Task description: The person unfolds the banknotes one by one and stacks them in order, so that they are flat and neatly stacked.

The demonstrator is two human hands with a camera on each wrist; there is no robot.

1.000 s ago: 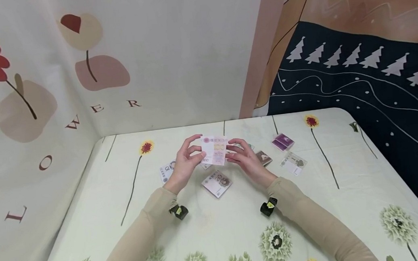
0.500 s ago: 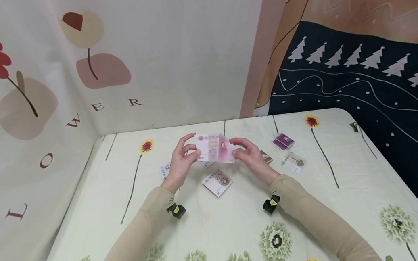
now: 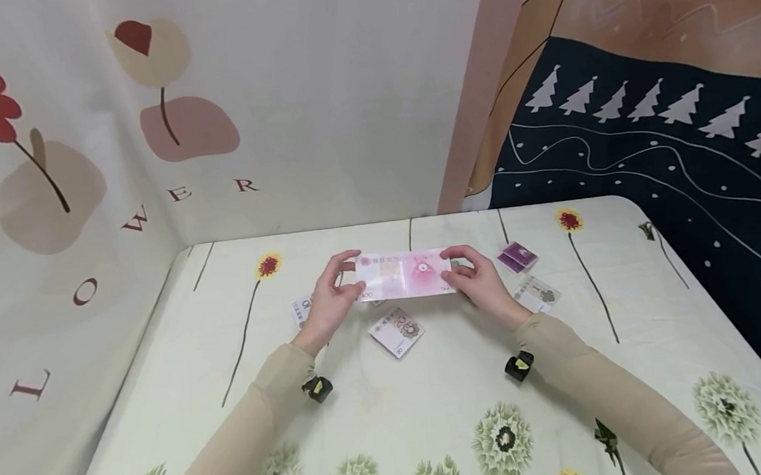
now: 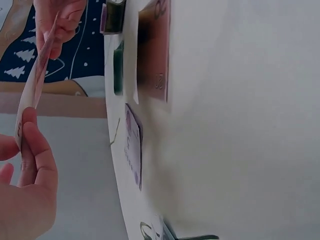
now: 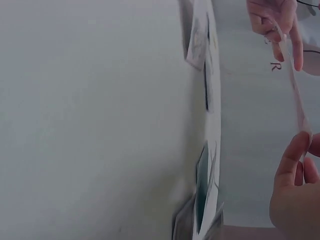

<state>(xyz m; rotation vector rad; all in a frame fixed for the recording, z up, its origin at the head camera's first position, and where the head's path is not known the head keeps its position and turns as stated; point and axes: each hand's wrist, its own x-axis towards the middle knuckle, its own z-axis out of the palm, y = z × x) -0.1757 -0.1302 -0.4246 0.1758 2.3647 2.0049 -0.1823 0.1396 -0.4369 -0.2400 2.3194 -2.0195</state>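
Observation:
A pink banknote [image 3: 399, 274] printed with 100 is stretched out flat between both hands, raised over the table. My left hand [image 3: 333, 297] pinches its left end between thumb and fingers. At the other end, my right hand [image 3: 479, 280] pinches the right edge the same way. In the left wrist view the banknote [image 4: 34, 85] appears nearly edge-on, with a slight bend near its middle. Below it on the table lies a folded banknote [image 3: 397, 332]. Another note [image 3: 302, 310] sits partly behind the left hand.
A purple folded note [image 3: 517, 257] lies at the back right, and a pale greenish note [image 3: 538, 294] is beside the right wrist. A green note [image 4: 118, 69] shows in the left wrist view. The table [image 3: 379, 407] wears a flower-print cloth, with printed curtains behind it.
The banknote has gone from folded to spread out, its pink right part coming into view. My right hand has moved to the right, while my left hand shifted slightly left.

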